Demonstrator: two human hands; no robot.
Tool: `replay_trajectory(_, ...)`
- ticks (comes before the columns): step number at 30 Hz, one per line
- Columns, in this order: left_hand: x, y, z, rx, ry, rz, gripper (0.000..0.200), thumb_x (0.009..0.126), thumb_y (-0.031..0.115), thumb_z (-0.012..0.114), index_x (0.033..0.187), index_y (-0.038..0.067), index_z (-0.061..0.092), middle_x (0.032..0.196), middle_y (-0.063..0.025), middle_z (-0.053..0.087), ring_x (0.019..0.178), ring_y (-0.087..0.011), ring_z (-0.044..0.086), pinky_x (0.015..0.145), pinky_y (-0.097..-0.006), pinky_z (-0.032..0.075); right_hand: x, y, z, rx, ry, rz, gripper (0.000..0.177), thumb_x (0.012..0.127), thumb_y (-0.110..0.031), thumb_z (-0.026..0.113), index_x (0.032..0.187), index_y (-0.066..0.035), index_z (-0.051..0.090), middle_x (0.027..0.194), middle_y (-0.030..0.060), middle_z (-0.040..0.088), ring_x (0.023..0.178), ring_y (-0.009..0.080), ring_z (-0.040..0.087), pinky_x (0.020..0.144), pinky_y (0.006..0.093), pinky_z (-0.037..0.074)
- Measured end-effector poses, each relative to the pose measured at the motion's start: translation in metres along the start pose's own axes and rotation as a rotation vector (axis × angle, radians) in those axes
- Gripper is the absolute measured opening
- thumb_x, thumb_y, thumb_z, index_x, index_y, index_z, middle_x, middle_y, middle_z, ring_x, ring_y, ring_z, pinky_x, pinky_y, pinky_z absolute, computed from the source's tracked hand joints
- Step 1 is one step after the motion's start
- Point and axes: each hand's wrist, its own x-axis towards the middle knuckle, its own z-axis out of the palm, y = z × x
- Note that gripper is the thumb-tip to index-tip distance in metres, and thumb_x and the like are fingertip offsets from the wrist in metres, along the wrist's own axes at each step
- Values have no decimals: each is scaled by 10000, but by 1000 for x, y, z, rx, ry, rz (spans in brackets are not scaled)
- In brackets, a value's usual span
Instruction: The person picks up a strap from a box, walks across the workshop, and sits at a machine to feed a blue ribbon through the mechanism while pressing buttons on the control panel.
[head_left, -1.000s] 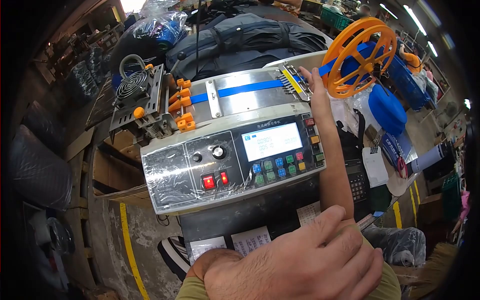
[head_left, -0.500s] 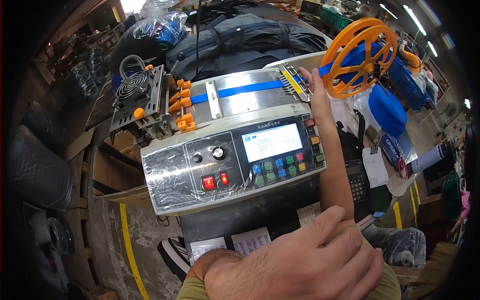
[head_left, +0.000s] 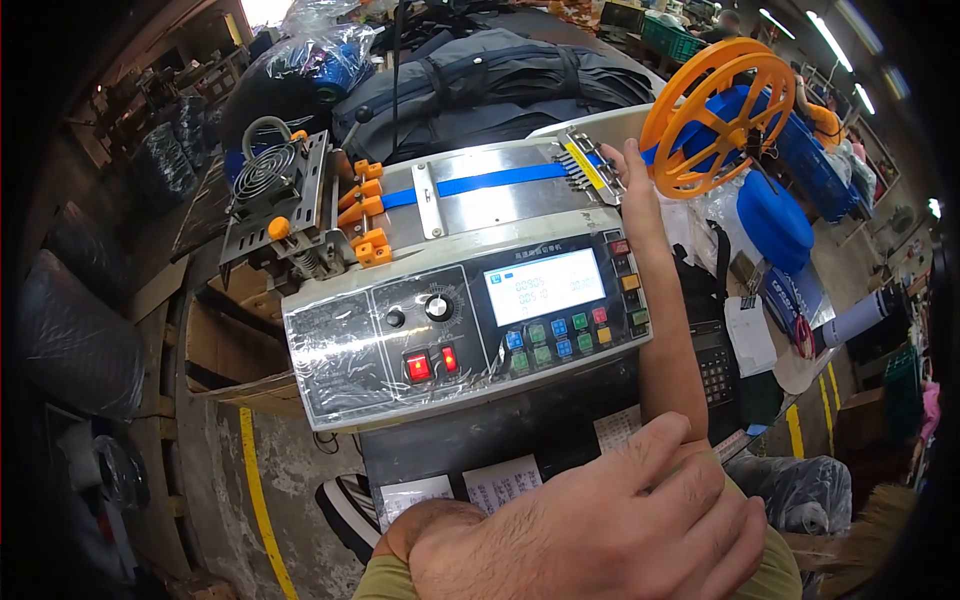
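My right hand [head_left: 640,185] is at the feed end of a strap-cutting machine [head_left: 460,340], beside its comb-like guide [head_left: 590,168]. A blue strap [head_left: 500,180] lies flat along the machine's metal top and passes under a small metal plate [head_left: 427,200]. Between the guide and an orange reel [head_left: 738,138], the strap runs through my right hand, whose fingers partly cover it. Low in the view, my left hand [head_left: 600,510] rests closed across my right arm near the elbow, fingers curled with nothing visible in them.
Orange guides [head_left: 370,245] and a fan-topped cutter unit [head_left: 275,190] stand at the machine's left end, above a cardboard box [head_left: 240,350]. Dark bags [head_left: 490,85] are piled behind. A blue strap roll [head_left: 775,220], calculator [head_left: 713,365] and paper slips [head_left: 503,483] lie nearby.
The orange reel has turned, and the strap between it and my right hand sits slightly lower. My right fingers have shifted a little. My left hand stays put.
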Motion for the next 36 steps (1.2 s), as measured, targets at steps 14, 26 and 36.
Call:
replay_trajectory(14,14,-8,-36,-172,-402,5,240,815,164,679,1014,37,722,805,-47,646,841,-209,649,907,-385,518,-3,-5,4,47,-25,2,831,1087,-592,359,1503,123,435,1458,221,569,1247,187,630,1054,267,473)
replay_trajectory(26,0,0,0,16,-5,19,74,763,137,697,829,105,685,774,5,607,787,-142,615,846,-351,551,-3,-4,4,69,-52,-9,826,1092,-586,356,1500,129,432,1417,214,594,1225,184,636,1051,274,479)
replay_trajectory(36,4,-2,-7,-62,-192,33,161,784,147,687,922,65,698,787,-20,619,806,-173,623,871,-367,533,1,3,-1,59,-54,5,823,1089,-598,345,1507,105,437,1342,183,651,1144,164,679,977,255,530)
